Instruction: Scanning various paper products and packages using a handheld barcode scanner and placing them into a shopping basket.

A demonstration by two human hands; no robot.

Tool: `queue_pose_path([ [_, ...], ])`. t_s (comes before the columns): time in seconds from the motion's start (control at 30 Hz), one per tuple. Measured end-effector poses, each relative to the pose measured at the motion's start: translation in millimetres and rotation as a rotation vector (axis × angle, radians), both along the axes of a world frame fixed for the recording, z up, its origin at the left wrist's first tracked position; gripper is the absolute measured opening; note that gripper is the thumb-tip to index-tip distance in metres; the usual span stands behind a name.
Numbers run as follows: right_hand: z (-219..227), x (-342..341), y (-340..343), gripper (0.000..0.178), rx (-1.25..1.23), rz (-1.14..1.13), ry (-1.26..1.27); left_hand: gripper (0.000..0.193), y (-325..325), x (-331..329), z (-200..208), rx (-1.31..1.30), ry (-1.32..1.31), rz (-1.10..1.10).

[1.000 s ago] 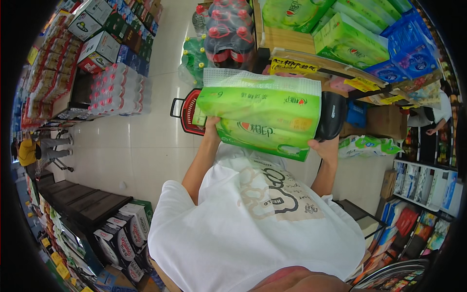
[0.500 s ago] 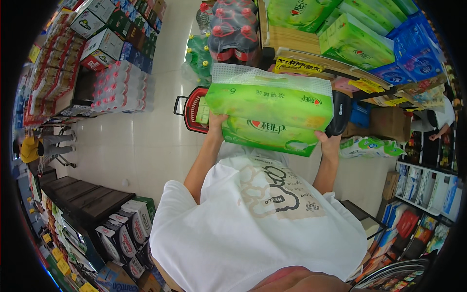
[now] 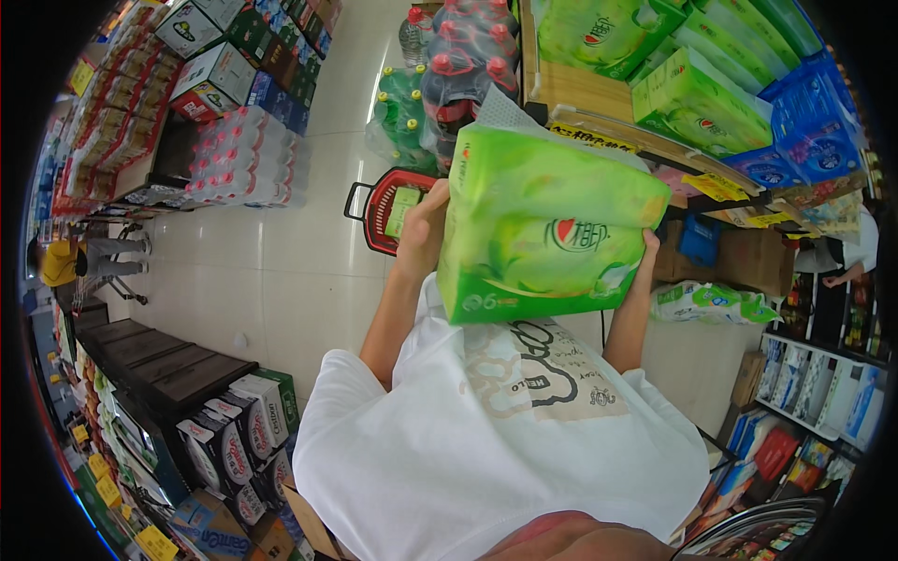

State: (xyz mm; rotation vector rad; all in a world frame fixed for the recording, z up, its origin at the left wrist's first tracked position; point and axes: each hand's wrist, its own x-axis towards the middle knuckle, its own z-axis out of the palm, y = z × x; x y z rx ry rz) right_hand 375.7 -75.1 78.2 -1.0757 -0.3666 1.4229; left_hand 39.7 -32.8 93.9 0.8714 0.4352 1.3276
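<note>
A large green plastic-wrapped tissue pack (image 3: 552, 224) is between my hands in front of my chest, its printed front tilted up towards me. My left hand (image 3: 424, 229) presses on its left side, with some fingertips hidden behind the wrap. At the lower right edge, my right hand (image 3: 643, 266) grips the pack, most of its fingers out of sight behind it. Beyond my left hand is a red shopping basket (image 3: 378, 208) with a black handle, holding a light green package (image 3: 402, 209). The pack covers part of the basket.
Wrapped dark drink bottles (image 3: 472, 70) and green bottles (image 3: 400, 117) stand ahead. A wooden shelf (image 3: 585, 93) at right bears more green tissue packs (image 3: 702, 107) and blue packs (image 3: 814, 126). Shrink-wrapped bottles (image 3: 245, 159) stand left. A person in yellow (image 3: 61, 262) is far left.
The tissue pack has turned so its printed front faces me more, and it has shifted slightly right. My left hand has moved up along its side; more of the basket shows.
</note>
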Motion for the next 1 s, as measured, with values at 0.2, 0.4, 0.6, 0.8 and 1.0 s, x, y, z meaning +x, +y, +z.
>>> queue_pose_path([
  [0.2,-1.9,-3.6,13.8,0.057,-0.042,0.017,0.134,0.081,4.7,1.2,-13.4,0.140,0.061,-0.073],
  [0.4,7.9,-12.4,19.2,0.056,0.035,0.020,0.014,0.075,9.4,8.8,-21.5,-0.075,0.009,-0.051],
  [0.6,-11.7,8.6,20.7,0.058,-0.171,-0.033,-0.654,0.062,17.2,7.2,-31.7,-0.722,0.222,-0.163],
  [0.8,-17.7,8.6,25.0,0.055,-0.084,-0.011,-0.723,0.056,22.3,7.3,-32.5,-0.861,0.218,-0.155],
  [1.0,-15.1,3.9,12.5,0.076,0.109,0.008,-0.328,0.056,26.5,-2.1,-79.1,-0.926,0.005,-0.168],
])
